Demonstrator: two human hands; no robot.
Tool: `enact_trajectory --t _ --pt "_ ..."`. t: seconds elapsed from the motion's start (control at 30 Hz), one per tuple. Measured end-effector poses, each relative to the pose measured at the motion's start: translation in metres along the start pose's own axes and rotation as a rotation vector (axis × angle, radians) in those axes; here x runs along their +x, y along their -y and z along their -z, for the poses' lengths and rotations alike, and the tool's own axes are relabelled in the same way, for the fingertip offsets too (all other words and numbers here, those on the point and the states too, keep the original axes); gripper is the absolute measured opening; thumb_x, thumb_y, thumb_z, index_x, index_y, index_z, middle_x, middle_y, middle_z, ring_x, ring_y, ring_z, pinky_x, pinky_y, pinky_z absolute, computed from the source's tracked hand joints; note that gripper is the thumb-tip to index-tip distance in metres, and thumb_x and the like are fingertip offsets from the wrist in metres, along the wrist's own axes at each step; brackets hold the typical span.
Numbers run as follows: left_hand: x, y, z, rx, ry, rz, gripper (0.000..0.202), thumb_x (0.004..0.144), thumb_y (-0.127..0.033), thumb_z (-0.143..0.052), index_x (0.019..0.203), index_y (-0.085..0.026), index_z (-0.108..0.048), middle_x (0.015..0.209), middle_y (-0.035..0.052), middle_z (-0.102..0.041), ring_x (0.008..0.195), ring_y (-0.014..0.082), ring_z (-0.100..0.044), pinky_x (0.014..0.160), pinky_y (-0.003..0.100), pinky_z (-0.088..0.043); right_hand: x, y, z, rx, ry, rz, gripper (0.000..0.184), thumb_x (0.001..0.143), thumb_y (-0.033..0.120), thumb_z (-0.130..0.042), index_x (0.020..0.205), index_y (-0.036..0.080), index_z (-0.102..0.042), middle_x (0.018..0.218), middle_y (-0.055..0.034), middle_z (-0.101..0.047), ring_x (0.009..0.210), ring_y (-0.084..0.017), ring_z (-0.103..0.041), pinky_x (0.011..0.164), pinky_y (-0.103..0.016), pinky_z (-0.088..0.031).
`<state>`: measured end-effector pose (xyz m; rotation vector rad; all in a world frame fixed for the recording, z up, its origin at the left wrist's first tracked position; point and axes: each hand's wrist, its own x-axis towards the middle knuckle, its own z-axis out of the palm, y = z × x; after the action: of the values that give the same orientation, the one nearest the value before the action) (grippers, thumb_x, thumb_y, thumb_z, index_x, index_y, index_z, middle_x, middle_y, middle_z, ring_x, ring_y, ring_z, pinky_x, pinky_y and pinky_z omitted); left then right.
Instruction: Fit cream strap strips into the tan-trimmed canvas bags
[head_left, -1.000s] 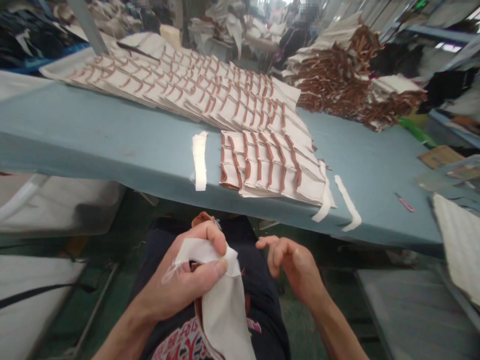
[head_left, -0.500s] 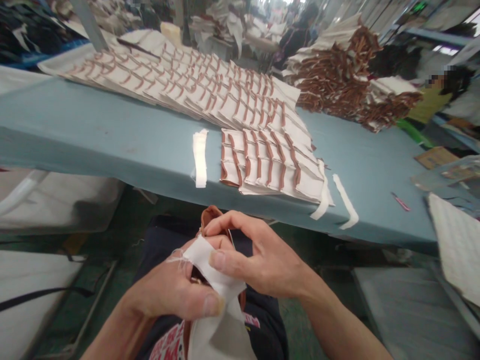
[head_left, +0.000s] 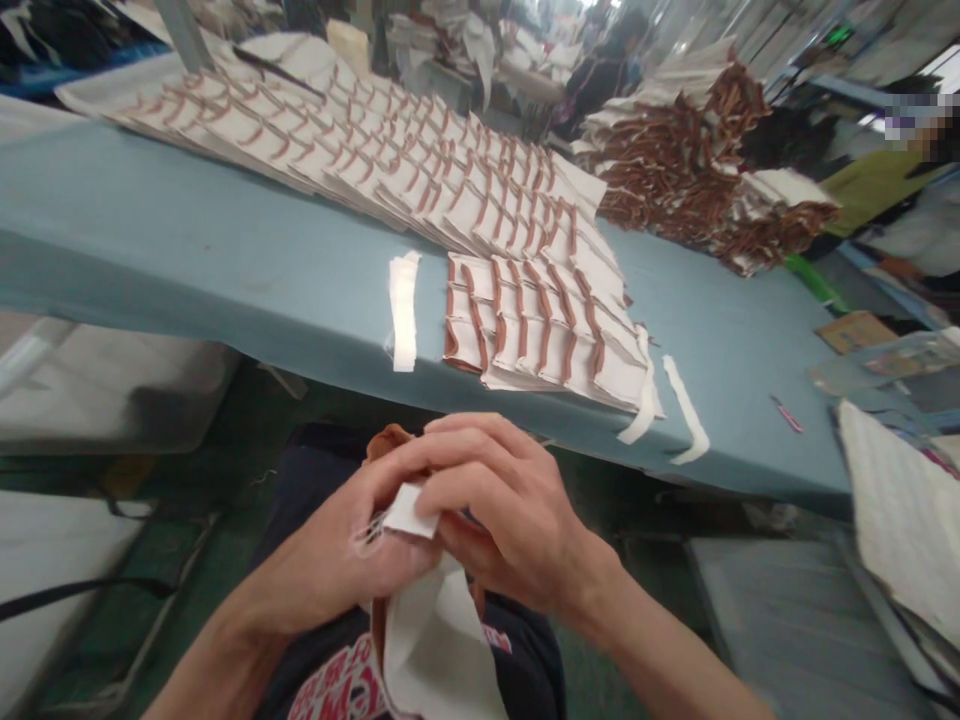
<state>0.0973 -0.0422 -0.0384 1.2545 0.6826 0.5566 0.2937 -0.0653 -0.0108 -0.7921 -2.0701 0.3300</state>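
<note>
Over the lap, below the near edge of the blue surface [head_left: 300, 270]: cloth [head_left: 442, 640], pale with brown edging, at the hands, lower end hanging toward the dark garment [head_left: 345, 690] with red-and-white lettering. Left hand [head_left: 352, 560]: closed round upper part of cloth, thumb low across the front. Small white tab [head_left: 411, 512] between the hands, loose threads [head_left: 369, 535] at its left corner, against left hand. Right hand [head_left: 517, 520]: bent over from the right, fingers curled, forefinger touching tab; thumb mostly hidden, so cannot tell whether pinching.

On surface, straight ahead: block of panels [head_left: 540, 330], pale with brown edges, overlapping in rows. Just left of it, white strip [head_left: 403, 310]; at its right corner and just beyond, two narrower strips [head_left: 686, 415], bent over the edge. Behind: larger spread of similar panels [head_left: 375, 165]. Far right: tall heap [head_left: 675, 160], brown and pale. Nearer, on the right: small pink tool [head_left: 786, 413], too small to identify, and brown card [head_left: 856, 332].
</note>
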Motion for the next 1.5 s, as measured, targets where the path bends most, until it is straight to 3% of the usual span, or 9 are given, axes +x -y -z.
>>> enact_trajectory --t 0.13,0.33,0.53,0.7,0.83,0.97,1.1,1.23,1.5 --pt "-0.003 0.008 0.008 -0.021 -0.003 -0.049 0.043 0.085 -0.031 -0.079 0.127 -0.025 -0.072 0.114 0.0022 -0.072 0.100 0.0221 -0.068 0.082 0.024 -0.058 -0.010 -0.008 0.007 -0.184 -0.001 0.191 0.014 0.112 0.016 -0.060 0.103 0.021 -0.068 0.113 -0.0084 -0.086 0.118 -0.020 -0.076 0.109 -0.034 -0.060" --pt "-0.002 0.011 0.008 -0.036 -0.016 -0.072 0.025 0.089 -0.034 -0.078 0.110 -0.024 -0.072 0.104 -0.0006 -0.067 0.090 0.0184 -0.068 0.073 0.021 -0.055 -0.016 -0.005 0.004 -0.146 -0.039 0.143 0.010 0.110 0.017 -0.064 0.103 0.024 -0.068 0.116 -0.0073 -0.086 0.118 -0.020 -0.078 0.109 -0.035 -0.062" --pt "0.000 0.001 -0.005 0.171 -0.155 -0.134 0.008 0.083 -0.029 -0.075 0.086 -0.022 -0.073 0.084 -0.0004 -0.069 0.081 0.0203 -0.067 0.073 0.025 -0.057 -0.012 0.005 -0.007 0.277 -0.166 -0.141 0.012 0.101 0.016 -0.076 0.101 0.023 -0.067 0.107 -0.0065 -0.087 0.106 -0.019 -0.082 0.112 -0.037 -0.062" --pt "0.004 -0.007 -0.018 0.298 -0.269 -0.200 0.028 0.094 -0.038 -0.069 0.072 -0.022 -0.073 0.069 0.0003 -0.068 0.065 0.0187 -0.061 0.061 0.026 -0.051 -0.008 0.016 -0.017 0.424 -0.263 -0.465 0.014 0.094 0.015 -0.079 0.086 0.023 -0.071 0.090 -0.0042 -0.083 0.104 -0.023 -0.080 0.108 -0.039 -0.061" --pt "0.001 0.001 -0.023 0.227 -0.382 -0.148 0.020 0.093 -0.039 -0.071 0.082 -0.022 -0.076 0.073 0.0008 -0.069 0.069 0.0209 -0.064 0.064 0.028 -0.053 -0.002 0.014 -0.020 0.714 -0.397 -0.739 0.016 0.096 0.032 -0.083 0.089 0.022 -0.074 0.091 -0.0035 -0.082 0.085 -0.018 -0.077 0.084 -0.031 -0.064" --pt "-0.006 0.022 -0.016 0.059 -0.542 -0.068 0.021 0.097 -0.040 -0.060 0.086 -0.023 -0.067 0.077 0.0006 -0.065 0.070 0.0207 -0.059 0.061 0.029 -0.047 -0.002 -0.006 -0.013 0.891 -0.627 -0.781 0.036 0.093 0.051 -0.087 0.084 0.021 -0.068 0.070 0.0030 -0.070 0.063 -0.011 -0.065 0.065 -0.022 -0.058" --pt "-0.015 0.038 -0.007 0.086 -0.527 -0.059 0.032 0.095 -0.035 -0.059 0.066 -0.025 -0.048 0.069 -0.0012 -0.051 0.068 0.0196 -0.046 0.062 0.031 -0.040 -0.021 -0.020 -0.018 1.000 -0.466 -0.932 0.045 0.089 0.058 -0.090 0.087 0.021 -0.064 0.058 0.0098 -0.056 0.040 -0.004 -0.038 0.041 -0.016 -0.034" --pt "-0.027 0.047 -0.004 0.052 -0.483 0.019 0.035 0.095 -0.039 -0.057 0.065 -0.024 -0.049 0.071 0.0003 -0.052 0.071 0.0202 -0.048 0.063 0.030 -0.044 -0.055 -0.018 -0.052 1.012 -0.252 -1.166 0.058 0.080 0.071 -0.090 0.088 0.021 -0.061 0.053 0.0109 -0.052 0.039 -0.004 -0.033 0.038 -0.017 -0.025" --pt "-0.060 0.060 0.018 0.256 -0.256 0.200 0.036 0.099 -0.053 -0.072 0.114 -0.021 -0.078 0.099 0.0062 -0.079 0.085 0.0245 -0.070 0.075 0.028 -0.057 -0.099 -0.015 -0.088 0.949 -0.274 -1.312 0.064 0.079 0.079 -0.085 0.087 0.022 -0.057 0.053 0.0112 -0.051 0.039 -0.003 -0.031 0.040 -0.017 -0.021"
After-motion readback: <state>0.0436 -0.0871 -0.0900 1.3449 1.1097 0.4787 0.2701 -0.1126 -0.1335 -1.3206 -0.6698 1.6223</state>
